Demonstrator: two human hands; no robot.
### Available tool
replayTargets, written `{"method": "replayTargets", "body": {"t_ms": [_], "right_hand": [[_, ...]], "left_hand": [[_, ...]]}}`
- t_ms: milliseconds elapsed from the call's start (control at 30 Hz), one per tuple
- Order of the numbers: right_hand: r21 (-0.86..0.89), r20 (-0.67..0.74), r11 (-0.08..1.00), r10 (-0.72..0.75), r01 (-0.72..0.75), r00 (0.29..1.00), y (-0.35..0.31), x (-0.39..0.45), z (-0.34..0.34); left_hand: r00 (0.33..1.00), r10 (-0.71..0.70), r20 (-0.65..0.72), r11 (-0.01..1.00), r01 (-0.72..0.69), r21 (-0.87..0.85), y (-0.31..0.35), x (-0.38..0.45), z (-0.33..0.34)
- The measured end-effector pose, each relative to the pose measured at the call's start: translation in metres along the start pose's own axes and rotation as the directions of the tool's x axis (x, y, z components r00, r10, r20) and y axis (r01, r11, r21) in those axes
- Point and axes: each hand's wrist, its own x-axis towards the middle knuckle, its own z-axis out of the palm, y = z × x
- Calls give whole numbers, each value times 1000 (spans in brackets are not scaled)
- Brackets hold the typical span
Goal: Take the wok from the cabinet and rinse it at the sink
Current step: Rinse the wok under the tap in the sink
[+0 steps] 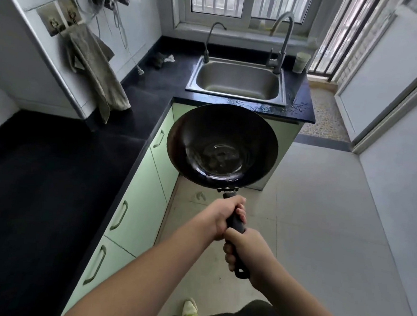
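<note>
A black wok (pixel 222 146) hangs level in the air over the floor, just in front of the green cabinet under the sink. A little water glints in its bottom. Both hands grip its black handle: my left hand (pixel 223 218) nearer the bowl, my right hand (pixel 245 254) further back near the handle's end. The steel sink (pixel 237 79) lies beyond the wok, set into the black counter (pixel 158 85), and its basin holds nothing. A tall tap (pixel 282 39) stands at its back right and a thinner tap (pixel 210 39) at its back left. No water runs.
Green cabinet doors (pixel 137 209) line the left under the counter, all closed. A towel (pixel 97 73) hangs from the left wall. A cup (pixel 301 62) stands right of the sink, a crumpled rag (pixel 162 59) to its left. Water drops wet the counter's front edge (pixel 267 110). Tiled floor (pixel 322 215) spreads to the right.
</note>
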Motion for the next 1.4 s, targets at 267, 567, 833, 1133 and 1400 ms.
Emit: {"method": "replayTargets", "body": {"t_ms": [267, 567, 833, 1133, 1400], "right_hand": [[56, -1, 998, 41, -41, 999, -47, 76, -36], [169, 53, 986, -1, -8, 999, -139, 173, -107], [160, 88, 987, -23, 9, 996, -196, 231, -143], [191, 62, 981, 23, -35, 998, -239, 300, -140], [188, -35, 982, 22, -15, 999, -305, 379, -107]], "left_hand": [[999, -45, 0, 999, 45, 24, 58, 68, 34], [998, -20, -65, 999, 22, 41, 156, 147, 117], [995, 26, -97, 999, -24, 26, 217, 194, 157], [996, -13, -93, 999, 17, 47, 280, 249, 155], [997, -70, 8, 995, 69, 72, 378, 300, 139]]}}
